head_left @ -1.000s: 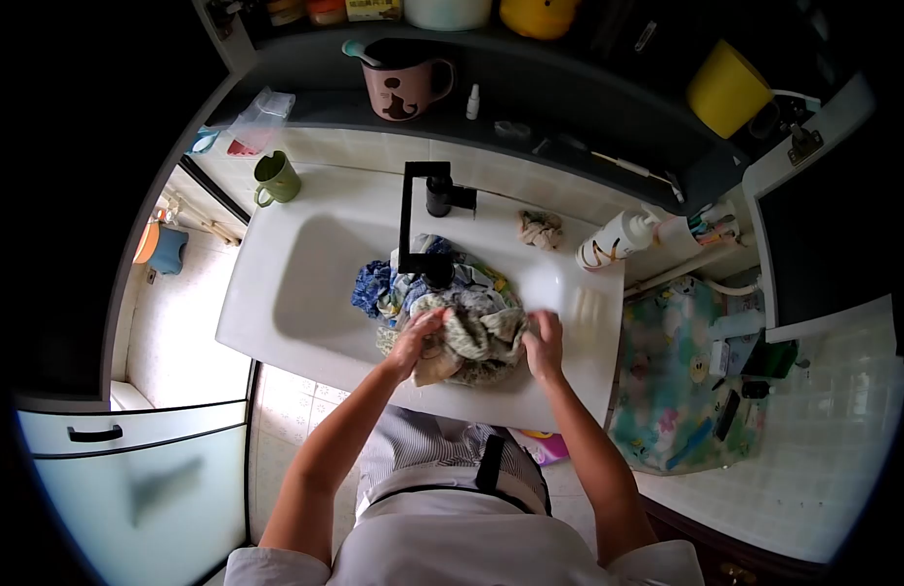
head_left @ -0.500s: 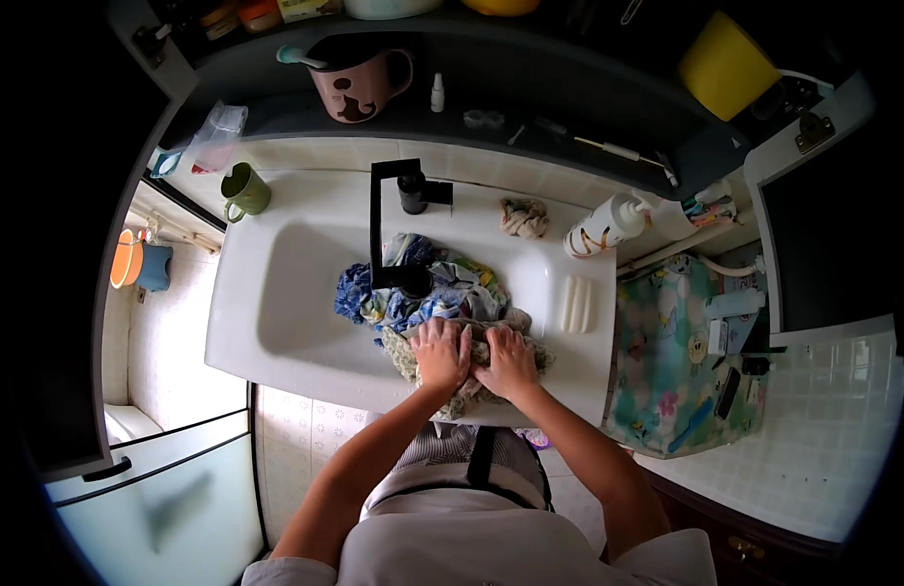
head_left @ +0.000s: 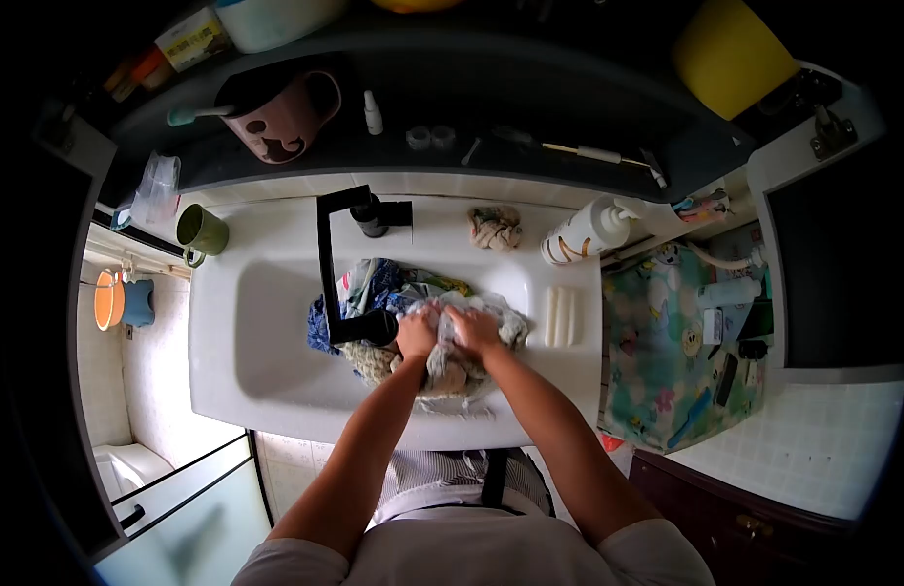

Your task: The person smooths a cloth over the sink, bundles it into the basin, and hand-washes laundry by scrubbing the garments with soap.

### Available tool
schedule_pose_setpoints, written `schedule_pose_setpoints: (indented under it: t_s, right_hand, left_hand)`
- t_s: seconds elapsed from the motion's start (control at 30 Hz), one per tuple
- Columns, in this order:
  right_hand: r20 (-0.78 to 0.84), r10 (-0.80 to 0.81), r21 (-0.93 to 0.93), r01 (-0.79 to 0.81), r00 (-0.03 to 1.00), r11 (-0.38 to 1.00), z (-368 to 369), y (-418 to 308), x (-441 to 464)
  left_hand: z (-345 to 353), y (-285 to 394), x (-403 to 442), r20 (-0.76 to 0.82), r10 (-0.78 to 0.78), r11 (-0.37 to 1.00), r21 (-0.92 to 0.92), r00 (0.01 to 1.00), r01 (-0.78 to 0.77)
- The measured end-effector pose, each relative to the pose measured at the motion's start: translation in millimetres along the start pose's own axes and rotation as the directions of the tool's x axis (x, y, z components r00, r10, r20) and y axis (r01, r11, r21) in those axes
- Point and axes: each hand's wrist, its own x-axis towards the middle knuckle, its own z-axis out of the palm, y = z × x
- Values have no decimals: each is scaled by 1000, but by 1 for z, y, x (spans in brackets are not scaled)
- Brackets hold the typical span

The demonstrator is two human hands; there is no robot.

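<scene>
Bunched wet patterned cloth (head_left: 452,376) with whitish suds lies over the front rim of the white sink (head_left: 276,327). My left hand (head_left: 418,332) is closed on the cloth, fingers curled and partly lost in suds. Close beside it, my right hand (head_left: 474,330) also grips the cloth, its fingertips blurred. More wet clothes, blue and multicoloured (head_left: 378,283), are heaped behind my hands in the basin. The black faucet (head_left: 330,264) arches over the left part of this heap, its spout end near my left hand.
A soap bar (head_left: 561,316) lies on the right rim, near a white pump bottle (head_left: 590,230) and a crumpled cloth (head_left: 495,228). A green cup (head_left: 202,232) stands at the left back corner. Above the sink runs a dark shelf (head_left: 403,88) with a pink mug (head_left: 281,117).
My hands have pushed from the front rim toward the basin, bunching the cloth, and suds now show around them. The view has shifted, so the shelf appears larger.
</scene>
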Motion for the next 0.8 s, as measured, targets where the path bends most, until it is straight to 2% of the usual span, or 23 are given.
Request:
schedule_pose_setpoints:
  t_s: [0.03, 0.1, 0.13, 0.17, 0.23, 0.27, 0.3, 0.33, 0.37, 0.4, 0.43, 0.47, 0.5, 0.57, 0.63, 0.67, 0.7, 0.77, 0.8]
  right_hand:
    - [67, 19, -11, -18, 998, 1000, -14, -4, 10]
    - [47, 43, 76, -47, 998, 996, -16, -3, 16]
    - [144, 134, 71, -145, 981, 987, -22, -7, 14]
    - [2, 66, 112, -66, 998, 992, -28, -11, 9]
    - [-280, -60, 163, 109, 958, 981, -39, -17, -4]
    - [-360, -57, 214, 142, 931, 966, -46, -22, -6]
    - [-456, -4, 340, 178, 890, 923, -55, -28, -2]
    - [-266, 259, 617, -42, 928, 786, -78, -38, 0]
    - [-2, 451, 795, -272, 893, 542, -107, -48, 1]
    - [-119, 469, 865, -141, 875, 482, -127, -56, 4]
    - [-227, 496, 907, -3, 838, 420, -142, -60, 5]
    - [-304, 464, 903, 96, 832, 419, -150, -58, 4]
    - [-365, 470, 893, 159, 804, 421, -165, -72, -2]
    - [-297, 496, 937, 148, 816, 317, -182, -97, -34]
    - [-128, 342, 939, 3, 931, 343, -187, -98, -73]
    - [-40, 292, 920, -79, 956, 383, -182, -94, -87]
    - [53, 241, 892, -154, 969, 424, -175, -92, -99]
    - [148, 310, 716, -318, 939, 621, -107, -50, -115]
    - [192, 451, 440, -488, 871, 754, -112, -60, -119]
  left_hand:
    - [-9, 6, 10, 104, -63, 998, -9, 993, 64]
    - [-19, 15, 15, 152, -57, 998, 17, 987, 55]
    - [-16, 14, 15, 162, -130, 991, -6, 978, 132]
    - [-18, 4, 15, 245, -56, 975, -195, 968, 105]
    - [-45, -11, 13, 356, 128, 834, -544, 926, 94]
    - [-68, -8, 7, 557, 91, 607, -688, 825, 398]
    - [-90, -3, -10, 529, 174, 484, -781, 831, 396]
    - [-94, -11, -28, 467, 230, 613, -751, 854, 246]
    - [-97, -17, -43, 412, 294, 715, -693, 863, 87]
    - [-116, -1, -55, 571, 268, 918, -395, 776, -27]
    - [-134, 22, -70, 705, 172, 981, -60, 688, -184]
    - [-135, 32, -83, 674, 164, 973, 11, 720, -233]
    - [-110, 25, -94, 455, 192, 978, -10, 870, -210]
    - [-66, -7, -93, 138, 215, 974, -109, 967, -200]
    - [-102, 20, -90, 144, -158, 928, -317, 977, 197]
    - [-106, 20, -84, 76, -231, 849, -472, 970, 239]
    - [-84, -4, -73, -96, -116, 840, -540, 989, 46]
    - [-113, 3, -63, 92, 100, 643, -766, 991, 7]
    - [-117, 3, -63, 187, 205, 763, -645, 961, -38]
